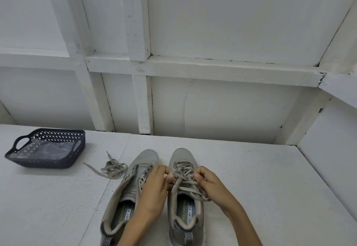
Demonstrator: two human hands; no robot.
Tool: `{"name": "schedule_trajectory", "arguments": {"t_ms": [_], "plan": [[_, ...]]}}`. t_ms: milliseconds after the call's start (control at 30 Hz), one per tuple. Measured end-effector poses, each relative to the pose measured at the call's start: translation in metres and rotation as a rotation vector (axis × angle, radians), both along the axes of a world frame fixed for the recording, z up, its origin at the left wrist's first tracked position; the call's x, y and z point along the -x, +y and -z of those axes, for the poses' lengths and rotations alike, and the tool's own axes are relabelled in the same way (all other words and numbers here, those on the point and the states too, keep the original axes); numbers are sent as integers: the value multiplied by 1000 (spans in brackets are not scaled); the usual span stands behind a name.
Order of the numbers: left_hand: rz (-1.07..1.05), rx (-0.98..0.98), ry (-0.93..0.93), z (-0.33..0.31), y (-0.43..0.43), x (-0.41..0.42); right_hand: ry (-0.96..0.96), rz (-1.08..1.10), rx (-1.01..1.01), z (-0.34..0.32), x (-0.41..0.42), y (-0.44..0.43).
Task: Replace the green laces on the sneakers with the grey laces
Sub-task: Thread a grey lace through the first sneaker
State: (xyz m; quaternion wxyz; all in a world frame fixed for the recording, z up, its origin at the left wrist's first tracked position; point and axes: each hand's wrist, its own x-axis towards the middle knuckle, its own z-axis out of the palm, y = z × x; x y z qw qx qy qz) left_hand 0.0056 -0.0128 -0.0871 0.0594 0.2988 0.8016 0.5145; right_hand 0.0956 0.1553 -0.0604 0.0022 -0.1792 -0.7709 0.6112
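Laces (184, 177) half-hide each grip, left hand (154, 187) and right hand (211, 184) pinching them; sneaker heels (186, 234) cropped.

White panelled wall (231, 23), white wooden battens (193, 67) crossing it, white speckled tabletop (260, 178), soft even light

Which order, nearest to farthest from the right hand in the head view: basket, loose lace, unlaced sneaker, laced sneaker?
1. laced sneaker, right of the pair; the right hand grips its lacing.
2. unlaced sneaker, just left of it.
3. loose lace, farther left.
4. basket, far left.
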Motion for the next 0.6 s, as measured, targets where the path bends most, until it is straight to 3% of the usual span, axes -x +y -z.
{"name": "schedule_trajectory", "arguments": {"t_ms": [333,600], "plan": [[52,55,4,0,-2,2,90,4,-42,-10,-6,8],[23,32,-31,-2,-1,-2,62,73,79,-3,-6,3]]}}
